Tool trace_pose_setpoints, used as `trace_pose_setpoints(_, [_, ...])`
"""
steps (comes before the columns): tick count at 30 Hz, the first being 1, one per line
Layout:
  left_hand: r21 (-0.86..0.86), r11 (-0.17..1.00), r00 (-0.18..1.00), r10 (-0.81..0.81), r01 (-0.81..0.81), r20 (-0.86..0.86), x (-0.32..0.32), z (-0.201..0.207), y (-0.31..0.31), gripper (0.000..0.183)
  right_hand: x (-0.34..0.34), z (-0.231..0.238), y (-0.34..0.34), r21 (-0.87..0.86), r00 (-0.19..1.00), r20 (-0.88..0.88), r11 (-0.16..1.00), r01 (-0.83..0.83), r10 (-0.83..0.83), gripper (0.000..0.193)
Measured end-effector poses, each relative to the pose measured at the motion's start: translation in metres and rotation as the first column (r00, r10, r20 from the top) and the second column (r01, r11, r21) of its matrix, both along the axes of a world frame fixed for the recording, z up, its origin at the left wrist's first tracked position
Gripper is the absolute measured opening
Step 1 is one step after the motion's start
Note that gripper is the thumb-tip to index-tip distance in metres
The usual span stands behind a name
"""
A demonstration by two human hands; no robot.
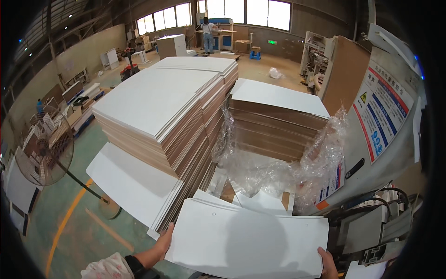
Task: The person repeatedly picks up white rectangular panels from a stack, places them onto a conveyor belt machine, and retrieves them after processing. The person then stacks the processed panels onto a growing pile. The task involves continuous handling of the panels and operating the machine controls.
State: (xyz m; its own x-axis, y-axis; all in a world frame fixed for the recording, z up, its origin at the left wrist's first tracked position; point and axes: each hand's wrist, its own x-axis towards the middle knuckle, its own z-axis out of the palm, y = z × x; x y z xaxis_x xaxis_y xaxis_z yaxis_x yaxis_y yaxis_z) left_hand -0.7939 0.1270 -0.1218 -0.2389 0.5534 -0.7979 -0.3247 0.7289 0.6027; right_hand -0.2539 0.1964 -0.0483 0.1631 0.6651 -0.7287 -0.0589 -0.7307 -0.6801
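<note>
Both hands, left (pixel 163 242), right (pixel 328 264), gripping white panel (pixel 246 244); fingers underneath hidden

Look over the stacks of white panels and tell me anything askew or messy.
The tall stack is not squared: its panels are fanned out, edges stepping sideways, and a low panel juts toward the floor. Loose, crumpled clear plastic wrap lies between the stacks. The left hand and right hand hold a white panel by its edges.

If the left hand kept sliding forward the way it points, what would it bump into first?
Probably the tall stack of boards. The left hand grips the white panel at its left edge, pointing up toward the stack's near corner, though depth is hard to judge.
</note>
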Motion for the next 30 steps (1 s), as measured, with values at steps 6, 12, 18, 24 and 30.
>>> trace_pose_setpoints(6, [0.044, 0.999, 0.998, -0.029, 0.031, -0.047, -0.020, -0.023, -0.027, 0.086, 0.020, -0.026, 0.001, -0.030, 0.998, -0.062, 0.999, 0.024, -0.025, 0.063])
trace_pose_setpoints(12, [0.041, 0.997, 0.998, 0.067, -0.067, 0.016, 0.006, 0.020, -0.056, 0.079, 0.026, -0.022, 0.003, -0.041, 0.999, -0.037, 0.999, 0.002, -0.003, 0.063])
trace_pose_setpoints(18, [0.005, 0.998, 0.997, -0.061, 0.061, 0.043, 0.009, 0.040, -0.029, 0.074, 0.025, -0.034, -0.008, 0.071, 0.976, -0.215, 0.997, 0.037, -0.021, 0.055])
trace_pose_setpoints(24, [0.128, 0.989, 0.996, -0.071, 0.078, -0.053, 0.014, 0.070, -0.007, 0.067, 0.008, -0.011, -0.011, 0.087, 0.974, -0.226, 0.995, 0.045, -0.025, 0.053])
trace_pose_setpoints(30, [0.182, 0.983, 0.998, 0.023, -0.032, 0.051, 0.025, 0.074, -0.028, 0.065, 0.035, -0.027, 0.001, 0.000, 0.980, -0.156, 0.992, -0.124, 0.123, 0.054])
